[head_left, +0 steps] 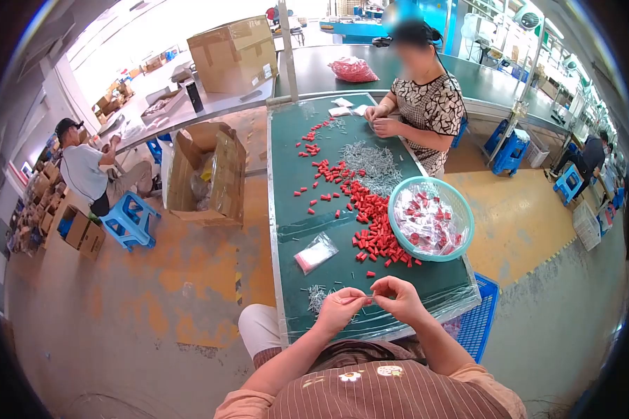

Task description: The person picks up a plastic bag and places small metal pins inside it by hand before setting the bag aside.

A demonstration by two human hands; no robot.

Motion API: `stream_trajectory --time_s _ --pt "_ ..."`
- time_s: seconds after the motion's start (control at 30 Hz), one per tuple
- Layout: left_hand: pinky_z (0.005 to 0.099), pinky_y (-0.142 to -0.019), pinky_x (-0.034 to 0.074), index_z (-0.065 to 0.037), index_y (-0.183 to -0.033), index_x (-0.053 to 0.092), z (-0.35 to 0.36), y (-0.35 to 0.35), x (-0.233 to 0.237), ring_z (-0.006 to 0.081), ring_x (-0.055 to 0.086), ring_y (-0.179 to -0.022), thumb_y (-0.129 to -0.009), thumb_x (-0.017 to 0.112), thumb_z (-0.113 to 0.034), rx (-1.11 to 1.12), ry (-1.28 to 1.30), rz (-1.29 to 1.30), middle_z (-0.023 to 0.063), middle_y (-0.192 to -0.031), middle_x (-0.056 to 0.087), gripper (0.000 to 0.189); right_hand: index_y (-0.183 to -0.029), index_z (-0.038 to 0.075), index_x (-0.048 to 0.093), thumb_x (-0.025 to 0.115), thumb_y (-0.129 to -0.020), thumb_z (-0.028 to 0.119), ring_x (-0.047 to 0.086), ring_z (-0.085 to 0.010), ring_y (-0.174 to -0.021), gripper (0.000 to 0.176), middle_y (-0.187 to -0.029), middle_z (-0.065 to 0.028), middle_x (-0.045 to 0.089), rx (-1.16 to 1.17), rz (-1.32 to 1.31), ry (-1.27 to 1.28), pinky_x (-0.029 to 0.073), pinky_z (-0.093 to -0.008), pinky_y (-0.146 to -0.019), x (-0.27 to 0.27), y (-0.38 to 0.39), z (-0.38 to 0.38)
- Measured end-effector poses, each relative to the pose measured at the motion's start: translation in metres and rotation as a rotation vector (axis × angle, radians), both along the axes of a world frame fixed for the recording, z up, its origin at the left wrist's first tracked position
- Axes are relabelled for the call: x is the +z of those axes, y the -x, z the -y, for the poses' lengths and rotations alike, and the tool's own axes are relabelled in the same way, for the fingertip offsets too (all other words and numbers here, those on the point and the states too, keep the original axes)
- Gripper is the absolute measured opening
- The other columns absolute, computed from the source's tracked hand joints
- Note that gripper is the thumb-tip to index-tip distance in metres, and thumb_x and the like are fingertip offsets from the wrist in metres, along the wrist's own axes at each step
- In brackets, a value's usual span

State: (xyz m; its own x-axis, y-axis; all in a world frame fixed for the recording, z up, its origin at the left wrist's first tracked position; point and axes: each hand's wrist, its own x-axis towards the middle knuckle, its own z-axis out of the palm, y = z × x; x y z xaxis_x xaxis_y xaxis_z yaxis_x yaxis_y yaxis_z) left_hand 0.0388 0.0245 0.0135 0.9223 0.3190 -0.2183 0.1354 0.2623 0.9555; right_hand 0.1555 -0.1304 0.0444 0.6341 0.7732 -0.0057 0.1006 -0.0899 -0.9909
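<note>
My left hand [340,308] and my right hand [400,300] meet above the near end of the green table, fingertips pinched close together. Between them is something small and thin that I cannot make out. Just left of my left hand lies a small heap of grey metal screws or pins [316,297]. Beyond my hands spreads a pile of small red plastic caps [374,222]. A clear plastic bag [316,253] with pale and pinkish contents lies at the left. To the right, a turquoise basket [470,228] holds many clear packets [428,218] with red pieces.
Across the table [293,174], a person [426,98] works with both hands near another grey metal heap [372,167]. A blue crate [483,318] stands by the near right corner. An open carton [206,174] and a blue stool [130,220] are on the left floor.
</note>
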Motion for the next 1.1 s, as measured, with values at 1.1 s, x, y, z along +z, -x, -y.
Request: stream_trajectory --time_s 1.1 --pt "0.021 -0.056 0.045 0.001 -0.101 0.06 -0.001 0.012 -0.036 0.0064 0.053 -0.06 -0.094 0.061 -0.006 -0.008 0.198 -0.207 0.0003 -0.072 0.06 0.01 -0.092 0.004 0.064 0.057 -0.092 0.023 0.062 -0.0291 -0.086 0.02 -0.089 -0.0103 0.062 0.567 0.952 -0.793 0.049 -0.0413 -0.072 0.228 0.058 0.014"
